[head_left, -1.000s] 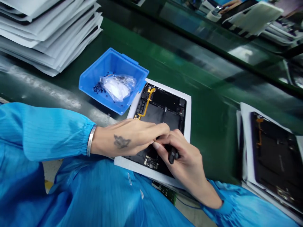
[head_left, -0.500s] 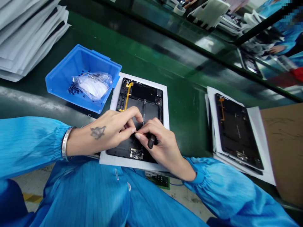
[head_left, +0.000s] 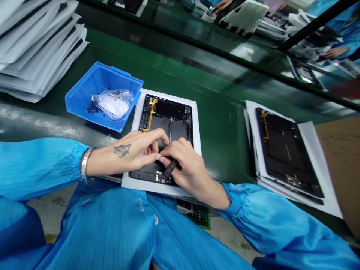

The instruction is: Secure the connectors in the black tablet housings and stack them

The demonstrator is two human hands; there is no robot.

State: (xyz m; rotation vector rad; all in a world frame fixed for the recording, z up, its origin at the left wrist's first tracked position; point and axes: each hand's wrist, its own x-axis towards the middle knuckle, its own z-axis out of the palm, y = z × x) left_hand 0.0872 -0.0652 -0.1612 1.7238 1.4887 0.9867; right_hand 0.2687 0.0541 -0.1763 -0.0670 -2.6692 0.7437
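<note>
An opened black tablet (head_left: pixel 171 120) with a yellow flex cable lies on a white sheet (head_left: pixel 197 123) at the near edge of the green bench. Both my hands rest on its lower half. My left hand (head_left: pixel 132 152), with a tattoo and a silver bracelet, pinches its fingers together against the tablet's middle. My right hand (head_left: pixel 187 167) is closed round a small black tool (head_left: pixel 170 168), its fingertips meeting the left hand's. What the fingertips pinch is too small to make out.
A blue bin (head_left: pixel 84 99) with small black rings and a clear plastic bag sits left of the tablet. A stack of white sheets (head_left: pixel 33 45) lies at far left. A second open tablet (head_left: pixel 287 150) on white sheets lies right, beside brown cardboard (head_left: pixel 340 150).
The view has shifted, mostly over the first half second. My hands stay together on the tablet; the black tool in my right hand has tilted lower.
</note>
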